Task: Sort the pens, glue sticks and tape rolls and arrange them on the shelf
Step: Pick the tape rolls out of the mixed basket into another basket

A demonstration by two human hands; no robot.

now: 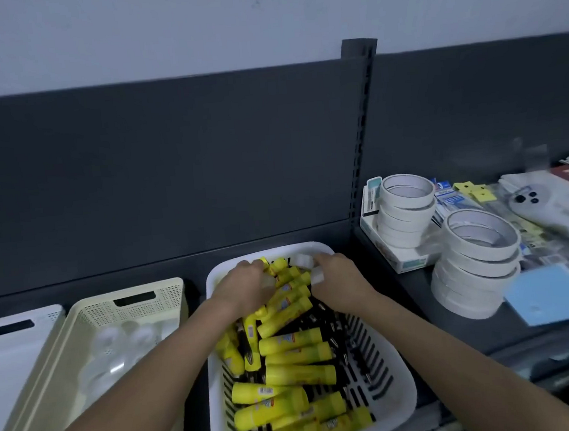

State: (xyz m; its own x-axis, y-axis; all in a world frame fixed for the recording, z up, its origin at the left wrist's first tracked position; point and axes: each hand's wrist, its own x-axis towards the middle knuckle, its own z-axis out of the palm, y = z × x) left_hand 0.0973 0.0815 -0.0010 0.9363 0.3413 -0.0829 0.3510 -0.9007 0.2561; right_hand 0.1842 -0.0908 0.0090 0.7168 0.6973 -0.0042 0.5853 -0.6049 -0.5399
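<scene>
At the middle of the dark shelf (465,333), a white slotted basket (391,391) holds a heap of yellow glue sticks (294,341) lying over black pens (323,318). Both hands reach into its far end. The left hand (241,284) has its fingers curled down among the glue sticks there, but the blur does not show whether it actually grips one. The right hand (336,276), just beside it, pinches a small clear tape roll (317,276) at its fingertips; another clear roll (302,260) lies against the basket's far rim. Left of this basket stands a cream basket (89,321) with more clear tape rolls (116,350) inside. On the shelf section to the right, two stacks of white tape rolls (479,260) stand near the front edge, with a blue pad (555,294) just beside the nearer stack.
</scene>
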